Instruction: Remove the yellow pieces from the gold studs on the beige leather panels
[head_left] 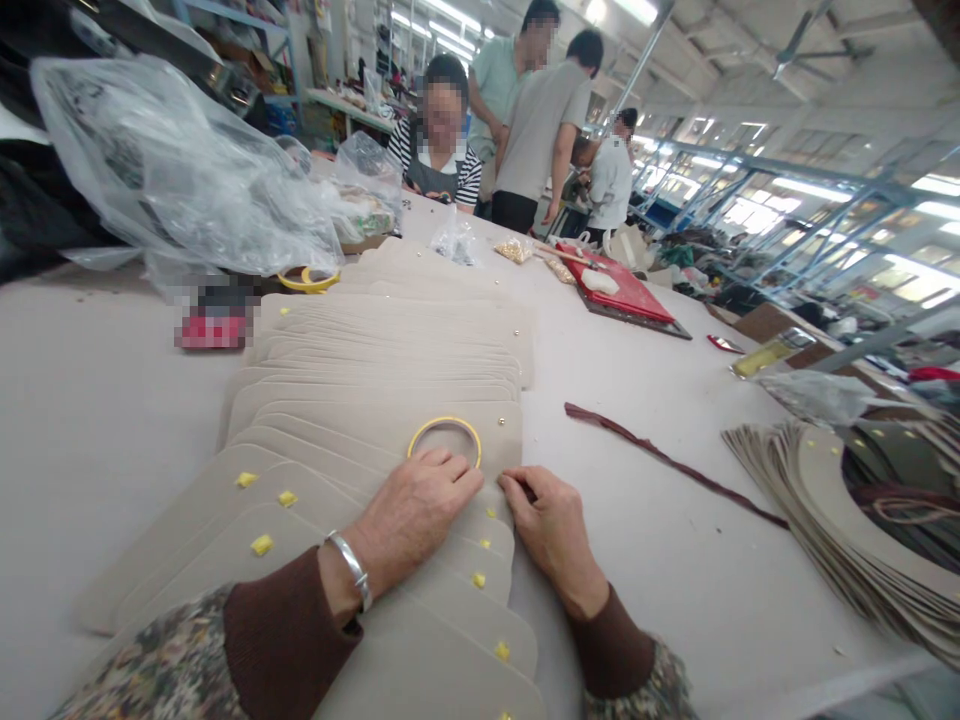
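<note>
A long overlapping row of beige leather pieces (390, 360) runs down the table toward me, some bearing small yellow tape squares (262, 544). My left hand (412, 510) lies on the pieces, fingers curled down, fingertips just below a yellow tape roll (444, 436) that rests on one piece. My right hand (551, 525) sits beside it, fingers bent, pressing at the edge of a piece. A silver bracelet (352, 567) circles my left wrist.
A fanned stack of beige pieces (825, 510) lies at right, a dark red strip (660, 455) between. A second tape roll (307, 281), clear plastic bags (180, 170) and a red board (622, 290) lie farther back. Several people stand at the far end.
</note>
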